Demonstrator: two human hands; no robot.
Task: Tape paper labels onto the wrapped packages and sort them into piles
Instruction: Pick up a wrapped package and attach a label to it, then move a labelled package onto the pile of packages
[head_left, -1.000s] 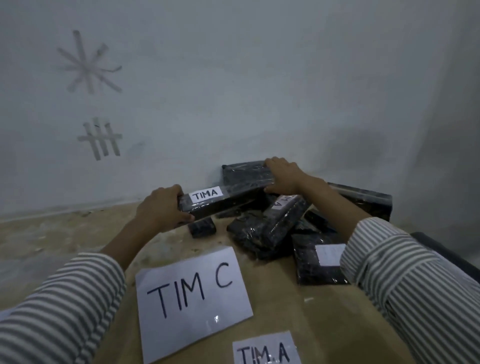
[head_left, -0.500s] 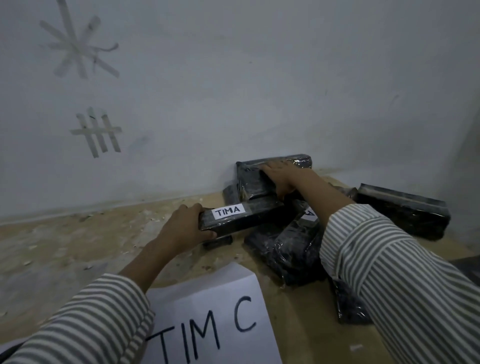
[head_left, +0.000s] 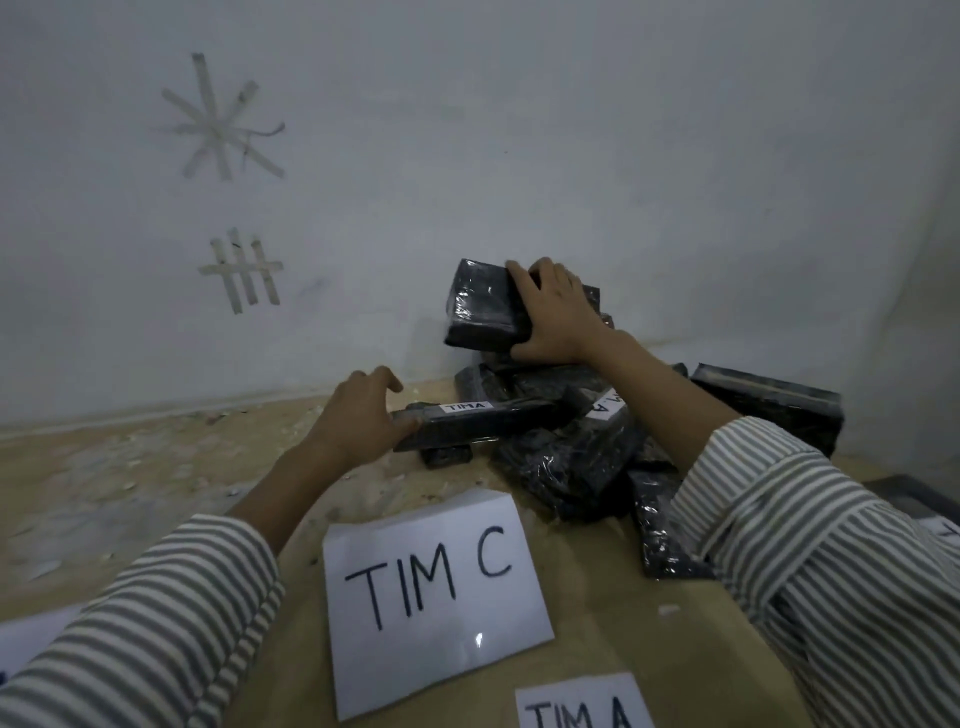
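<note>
**Against the wall: some labels on, piles not yet made**

Beneath both hands spreads the brown surface (head_left: 597, 623). Under the right hand (head_left: 556, 312) black wrapped packages lie in a jumbled heap (head_left: 571, 467). Short of both grips, toward the person, lie the TIM C sheet (head_left: 431, 587) and the TIM A sheet (head_left: 576, 706), with no package on what shows of either.

The right grip clasps the top package (head_left: 483, 306), propped on the heap. The left hand (head_left: 358, 415) is slack, thumb touching the end of the long package (head_left: 478, 423) and fingers arched above it. Its TIMA label (head_left: 458, 407) is on. I'd judge labelling partly done and sorting mostly left.
</note>
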